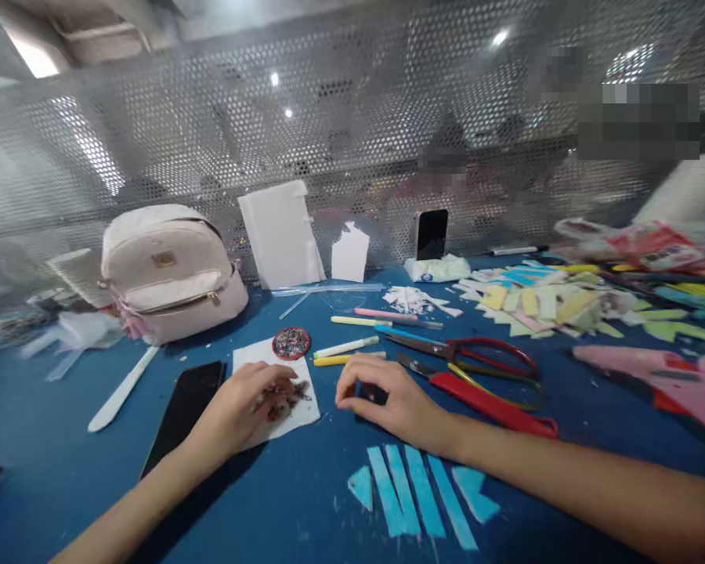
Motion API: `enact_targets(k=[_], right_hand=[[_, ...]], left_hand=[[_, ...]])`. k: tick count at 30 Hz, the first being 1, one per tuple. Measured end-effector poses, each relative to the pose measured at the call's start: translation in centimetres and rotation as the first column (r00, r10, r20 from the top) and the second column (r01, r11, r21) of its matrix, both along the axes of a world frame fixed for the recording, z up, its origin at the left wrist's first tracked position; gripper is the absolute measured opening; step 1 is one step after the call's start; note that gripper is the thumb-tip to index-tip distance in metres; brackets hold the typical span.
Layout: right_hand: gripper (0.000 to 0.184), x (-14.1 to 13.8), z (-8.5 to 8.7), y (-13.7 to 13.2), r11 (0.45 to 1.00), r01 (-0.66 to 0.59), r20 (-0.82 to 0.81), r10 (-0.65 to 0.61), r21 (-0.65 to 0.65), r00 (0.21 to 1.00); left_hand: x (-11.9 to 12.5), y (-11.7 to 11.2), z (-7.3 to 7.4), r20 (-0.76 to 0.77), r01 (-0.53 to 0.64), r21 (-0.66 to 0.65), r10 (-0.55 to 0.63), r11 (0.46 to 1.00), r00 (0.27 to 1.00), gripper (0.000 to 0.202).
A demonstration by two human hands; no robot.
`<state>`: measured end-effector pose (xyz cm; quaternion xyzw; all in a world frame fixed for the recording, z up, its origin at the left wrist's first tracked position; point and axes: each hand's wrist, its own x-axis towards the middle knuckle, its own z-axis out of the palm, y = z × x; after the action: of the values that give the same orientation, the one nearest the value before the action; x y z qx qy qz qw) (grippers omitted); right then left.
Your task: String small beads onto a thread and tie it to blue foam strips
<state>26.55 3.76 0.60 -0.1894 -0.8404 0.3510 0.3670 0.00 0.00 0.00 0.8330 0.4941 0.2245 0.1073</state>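
Observation:
My left hand (238, 407) curls over a small pile of dark reddish scraps (292, 401) on a square of white paper (313, 403). Its fingertips are partly hidden among the scraps. At the paper's top edge lies a round red-rimmed disc (291, 343) with a dark speckled face. My right hand (396, 395) rests to the right of the paper, thumb and fingers bent into a pinch. What is between them, if anything, I cannot make out. Below it several blue strips (424, 489) lie side by side, with a blue triangle (361, 487) at their left.
Scissors (487, 356), a red-handled cutter (487, 401) and markers (346, 347) surround my right hand. A pink glue gun (675, 376) lies far right, before paper scraps (540, 301). A black phone (185, 403), white knife (123, 390) and backpack (170, 274) stand left. A perforated metal screen (352, 141) rises behind.

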Motion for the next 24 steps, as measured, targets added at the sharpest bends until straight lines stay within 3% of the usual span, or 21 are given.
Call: enact_targets(k=[6, 18, 24], right_hand=[[0.007, 0.0, 0.0, 0.2, 1.0, 0.007, 0.009, -0.007, 0.002, 1.0], [0.007, 0.0, 0.0, 0.1, 1.0, 0.015, 0.028, -0.016, 0.018, 0.999], [0.007, -0.1, -0.1, 0.2, 0.999, 0.013, 0.036, -0.015, 0.051, 0.999]], left_hand=[[-0.3, -0.1, -0.6, -0.045, 0.011, 0.069, -0.007, 0.998, 0.999, 0.023], [0.4, 0.2, -0.3, -0.121, 0.061, 0.123, -0.046, 0.991, 0.992, 0.022], [0.9, 0.6, -0.3, -0.037, 0.019, 0.008, -0.018, 1.0, 0.999, 0.03]])
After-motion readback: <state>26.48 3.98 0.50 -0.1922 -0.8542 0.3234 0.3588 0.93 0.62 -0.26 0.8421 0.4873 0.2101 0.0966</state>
